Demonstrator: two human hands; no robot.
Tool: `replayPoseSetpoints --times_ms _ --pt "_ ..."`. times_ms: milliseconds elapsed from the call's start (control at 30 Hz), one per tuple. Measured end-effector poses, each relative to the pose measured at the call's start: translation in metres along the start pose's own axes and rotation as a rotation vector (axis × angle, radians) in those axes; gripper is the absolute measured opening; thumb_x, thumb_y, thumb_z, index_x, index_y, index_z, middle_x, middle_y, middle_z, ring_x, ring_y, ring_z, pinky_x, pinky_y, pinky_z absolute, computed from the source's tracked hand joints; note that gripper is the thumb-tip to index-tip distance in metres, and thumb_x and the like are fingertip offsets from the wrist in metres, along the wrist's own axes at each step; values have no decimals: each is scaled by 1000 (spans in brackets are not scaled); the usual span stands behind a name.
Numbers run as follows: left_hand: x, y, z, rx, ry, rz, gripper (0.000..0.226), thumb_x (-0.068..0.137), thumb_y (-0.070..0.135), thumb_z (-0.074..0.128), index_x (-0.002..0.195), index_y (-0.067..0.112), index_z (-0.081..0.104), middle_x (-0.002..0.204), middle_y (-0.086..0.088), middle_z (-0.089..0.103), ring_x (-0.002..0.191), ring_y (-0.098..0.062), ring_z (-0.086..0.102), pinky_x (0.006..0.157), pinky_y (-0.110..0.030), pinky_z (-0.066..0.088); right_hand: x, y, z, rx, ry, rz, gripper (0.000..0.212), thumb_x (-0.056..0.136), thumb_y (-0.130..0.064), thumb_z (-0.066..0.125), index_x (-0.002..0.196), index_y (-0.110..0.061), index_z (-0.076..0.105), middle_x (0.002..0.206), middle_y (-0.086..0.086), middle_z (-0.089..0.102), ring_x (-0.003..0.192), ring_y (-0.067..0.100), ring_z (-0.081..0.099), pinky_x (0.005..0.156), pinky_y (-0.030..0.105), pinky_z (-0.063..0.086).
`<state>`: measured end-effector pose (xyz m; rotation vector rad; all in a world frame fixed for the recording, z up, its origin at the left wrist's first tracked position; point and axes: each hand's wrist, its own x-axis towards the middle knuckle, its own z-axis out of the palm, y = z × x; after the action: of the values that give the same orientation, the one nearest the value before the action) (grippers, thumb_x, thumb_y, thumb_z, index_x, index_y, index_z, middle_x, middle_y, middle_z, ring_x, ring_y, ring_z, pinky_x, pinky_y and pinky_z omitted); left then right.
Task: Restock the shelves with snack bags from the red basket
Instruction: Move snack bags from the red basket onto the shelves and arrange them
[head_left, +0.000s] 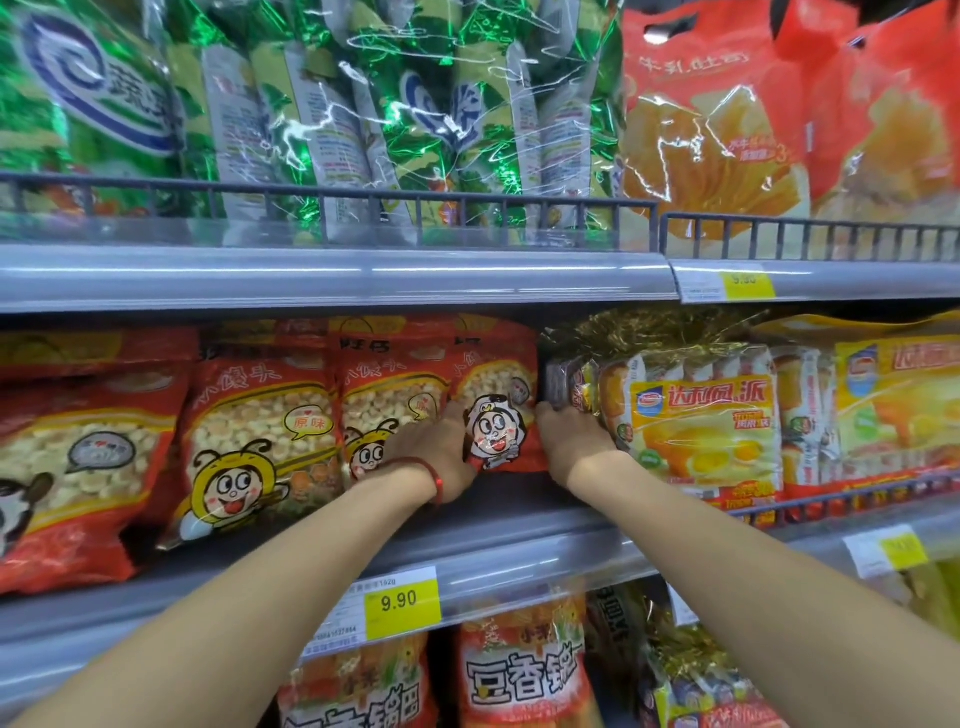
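My left hand and right hand clasp the sides of the red snack bag to stand it upright in the row. Matching bags sit at its 9 o'clock and the yellow pie pack at 3. The red basket is out of view.

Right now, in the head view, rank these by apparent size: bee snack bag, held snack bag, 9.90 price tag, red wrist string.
1. bee snack bag
2. held snack bag, set farther back and partly covered, so its place against the first is unsure
3. 9.90 price tag
4. red wrist string
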<state>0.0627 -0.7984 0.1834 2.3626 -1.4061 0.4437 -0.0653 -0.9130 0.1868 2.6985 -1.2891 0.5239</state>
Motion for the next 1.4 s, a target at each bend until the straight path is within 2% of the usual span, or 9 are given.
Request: replayPoseSetpoints --times_ms 333,533,667,767,867,967,1133,1300,1400 --pt "-6 -3 -2 -715 -20 -259 68 72 8 70 130 32 44 105 -3 69 91 -20 68 86 -36 57 -7 -5 -15 87 -33 96 62 92 -1 62 147 -5 34 144 22 49 133 40 52 104 43 50" --pt "-16 6 -20 -1138 -54 -446 56 84 -11 54 132 19 50 107 -18 70 71 -27 72 60 -32 62 -14 1 -17 508 23 146 35 94 -8 62 128 -2 61 128 20 65 116 37 66 95 37 57" --pt "-24 8 -23 -1139 -88 -450 59 90 -13 36 137 19 49 123 -16 65 73 -30 74 45 -24 54 -24 7 -11 696 126 264 42 95 -12 62 136 -5 56 131 22 62 118 37 64 95 35 55" --pt "-26 5 -20 -1140 -97 -469 58 90 -17 31 132 13 57 118 -17 68 53 -19 70 41 -21 50 -31 14 -8 798 191 278 34 97 -7 58 130 -2 60 129 21 64 121 37 61 95 32 50" --pt "-29 1 -24 -1203 -212 -504 35 94 -4 40 122 4 60 92 -16 71 66 -22 71 57 -28 57 -34 18 -7 876 245 291 32 94 -5 60 126 -4 64 128 21 66 118 38 62 95 33 51" --pt "-33 1 -31 -1187 -323 -478 25 93 22 62 110 4 62 96 -15 70 83 -26 69 71 -31 57 -36 21 -6 876 222 284 30 92 -3 61 123 -4 65 127 19 66 117 36 63 94 32 51" --pt "-36 1 -27 -1050 -282 -419 32 79 -23 62 91 6 65 96 -10 67 88 -19 63 62 -24 56 -43 24 -5 793 228 254 34 93 -5 62 126 -4 63 133 19 62 122 35 60 96 30 48" --pt "-36 -3 -27 -1104 -322 -434 41 86 -25 46 117 -2 61 109 -17 69 78 -22 68 52 -20 57 -44 23 -4 747 228 246 36 95 -7 60 131 -5 60 136 19 59 125 35 58 96 29 46" --pt "-36 -4 -28 -1108 -325 -436 38 89 -25 43 112 0 61 98 -14 68 75 -20 66 52 -20 55 -45 24 -4 747 226 243 35 96 -7 59 131 -6 61 137 19 59 126 36 57 99 30 46"
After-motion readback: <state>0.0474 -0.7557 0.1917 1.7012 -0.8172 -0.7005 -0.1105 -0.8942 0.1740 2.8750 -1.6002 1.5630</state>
